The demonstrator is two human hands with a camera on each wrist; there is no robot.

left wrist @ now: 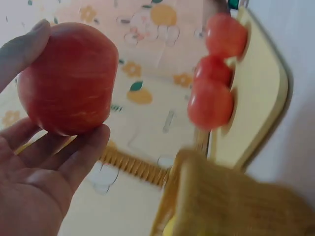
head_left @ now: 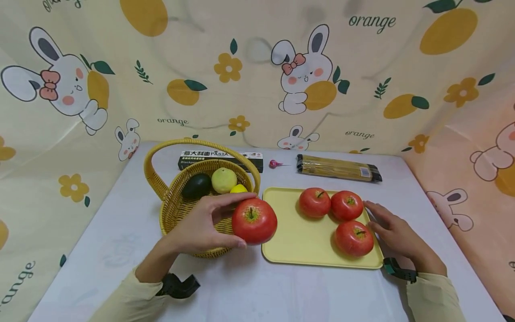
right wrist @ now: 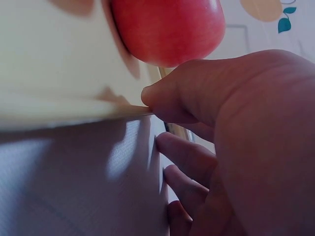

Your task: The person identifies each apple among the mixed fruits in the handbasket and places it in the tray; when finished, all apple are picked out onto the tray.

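Observation:
My left hand (head_left: 205, 226) grips a red apple (head_left: 254, 221) between thumb and fingers, raised between the wicker basket (head_left: 166, 219) and the yellow tray (head_left: 297, 250). In the left wrist view the same apple (left wrist: 69, 78) sits against the fingertips, with the thumb on its far side. Three more red apples lie toward the tray's right side: one (head_left: 314, 203) at the back, another (head_left: 347, 205) beside it, the third (head_left: 354, 239) in front. My right hand (head_left: 396, 232) rests at the tray's right edge, its thumb touching the rim (right wrist: 123, 110) and its fingers loosely extended beside it.
Inside the basket are a dark avocado (head_left: 197, 185), a pale green round fruit (head_left: 224, 180) and a partly hidden yellow one (head_left: 238, 188). Its tall handle (head_left: 193, 141) arches upward. Behind stand a pasta box (head_left: 221, 161), a small pink-headed item (head_left: 274, 164) and a spaghetti pack (head_left: 338, 167).

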